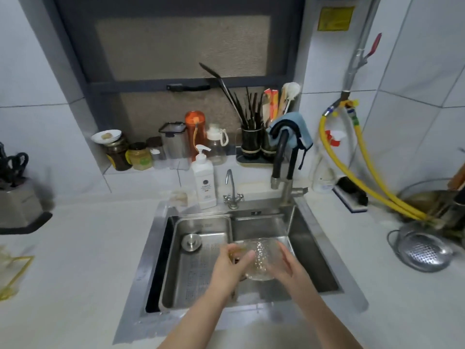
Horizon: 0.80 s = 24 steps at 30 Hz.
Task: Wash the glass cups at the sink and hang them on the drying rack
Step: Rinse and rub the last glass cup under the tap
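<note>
A clear, bumpy-textured glass cup (260,258) is held between both hands over the steel sink (309,248), lying on its side. My left hand (232,263) wraps its left end, where something yellowish shows under the fingers. My right hand (285,264) cups its right side. The black tap (283,152) stands behind the basin; I see no water stream. A gold wire rack (15,273) sits at the far left edge of the counter, blurred and partly cut off.
A steel drain tray (198,268) with a round plug fills the sink's left half. A soap pump bottle (205,180) and small tap stand behind the sink. Jars, utensil holders and a blue cloth line the sill. A knife block sits left; a metal strainer (422,250) and yellow hoses sit right.
</note>
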Motion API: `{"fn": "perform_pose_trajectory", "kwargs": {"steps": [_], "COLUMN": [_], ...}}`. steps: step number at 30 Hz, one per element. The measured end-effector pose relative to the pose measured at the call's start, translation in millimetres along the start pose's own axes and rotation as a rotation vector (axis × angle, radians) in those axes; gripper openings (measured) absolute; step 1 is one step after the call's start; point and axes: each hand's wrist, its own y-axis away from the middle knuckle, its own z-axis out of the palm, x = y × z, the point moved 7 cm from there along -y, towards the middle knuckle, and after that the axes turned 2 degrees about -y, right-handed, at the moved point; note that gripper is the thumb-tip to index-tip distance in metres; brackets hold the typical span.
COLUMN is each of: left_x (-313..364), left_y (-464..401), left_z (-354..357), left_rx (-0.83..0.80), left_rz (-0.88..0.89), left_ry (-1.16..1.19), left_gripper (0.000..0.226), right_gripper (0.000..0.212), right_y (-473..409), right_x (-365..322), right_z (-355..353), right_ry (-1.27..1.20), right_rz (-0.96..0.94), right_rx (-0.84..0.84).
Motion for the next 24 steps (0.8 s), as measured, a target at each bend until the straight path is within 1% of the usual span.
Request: {"fn": "perform_pose_trajectory", "kwargs": {"steps": [1, 3, 7, 8, 9, 11, 14, 15, 16, 17, 19, 20, 22, 24], "left_x": [2, 3, 0, -1, -2, -3, -1, 0, 2, 2, 3, 4, 10, 9], "left_y": [-7, -20, -37, -40, -44, -53, -65, -70, -73, -78, -85, -88, -91, -98], "left_z": [13, 34, 61, 65, 68, 71, 70, 70, 70, 70, 71, 73, 74, 70], "left_rx": [0.007, 0.011, -0.014, -0.018, -0.021, 0.001, 0.039, 0.04, 0.033, 0.032, 0.012, -0.008, -0.02, -0.01], "left_rz": [-0.012, -0.036, -0.092, -0.104, -0.106, -0.098, -0.098, -0.099, -0.095, -0.085, -0.094, -0.097, -0.097, -0.109], "left_ry": [0.013, 0.039, 0.046, 0.045, 0.043, 0.038, 0.041, 0.036, 0.015, -0.009, -0.053, -0.059, -0.046, -0.051], "left_gripper": [0.038, 0.044, 0.08, 0.08, 0.075, 0.062, 0.059, 0.057, 0.059, 0.068, 0.095, 0.099, 0.09, 0.092], "right_gripper": [0.062, 0.048, 0.035, 0.03, 0.03, 0.045, 0.074, 0.076, 0.069, 0.06, 0.064, 0.066, 0.064, 0.072], "right_y": [-8, -22, -49, -53, -56, -60, -68, -71, -71, -72, -75, -76, -80, -84], "right_x": [5, 6, 18, 22, 27, 32, 37, 39, 36, 35, 38, 36, 32, 34], "right_z": [-14, -33, -59, -62, -63, -62, -61, -61, -61, -60, -61, -63, -64, -63], "right_ry": [-0.012, -0.018, -0.085, -0.08, -0.083, -0.116, -0.121, -0.126, -0.125, -0.133, -0.113, -0.089, -0.07, -0.057], "right_rz": [0.009, 0.011, 0.022, 0.033, 0.052, 0.098, 0.144, 0.156, 0.17, 0.179, 0.2, 0.212, 0.205, 0.209], "right_rx": [0.002, -0.011, 0.061, 0.072, 0.068, 0.045, 0.012, 0.016, 0.015, 0.013, 0.04, 0.073, 0.097, 0.109]}}
